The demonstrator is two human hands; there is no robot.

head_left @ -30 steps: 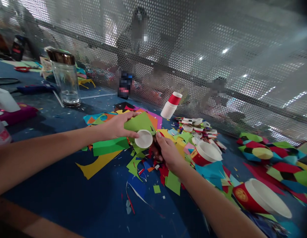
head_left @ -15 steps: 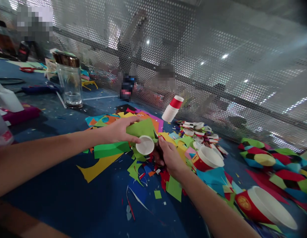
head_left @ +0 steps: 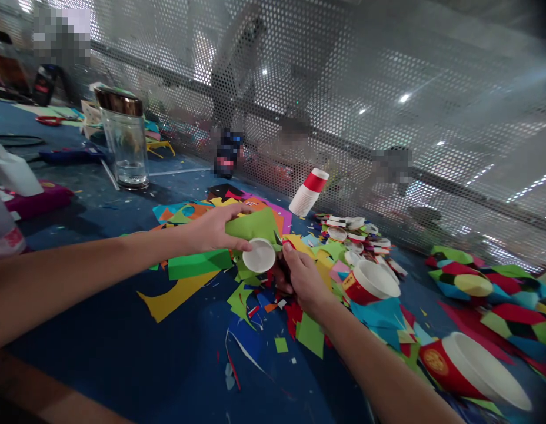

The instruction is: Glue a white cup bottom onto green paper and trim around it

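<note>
My left hand [head_left: 220,228] is closed on a sheet of green paper [head_left: 254,225], with a white round cup bottom [head_left: 259,256] pressed against its lower edge by the thumb. My right hand [head_left: 303,275] is closed around scissors [head_left: 278,239]. Their dark blades reach the right edge of the green paper, just beside the white disc; most of the handle is hidden in my fingers. Below both hands lie coloured scraps, among them a bright green strip [head_left: 197,265] and a yellow offcut [head_left: 178,297].
A stack of paper cups [head_left: 309,192] stands by the perforated metal screen [head_left: 343,88]. To the right are a red-and-white cup [head_left: 370,282], a larger cup [head_left: 473,371] and coloured patchwork pieces [head_left: 515,324]. A glass bottle [head_left: 128,147] and a glue gun [head_left: 72,155] are at left.
Both hands and the green paper keep nearly the same pose, with the scissors still at the paper's right edge. The whole view has shifted very slightly.
</note>
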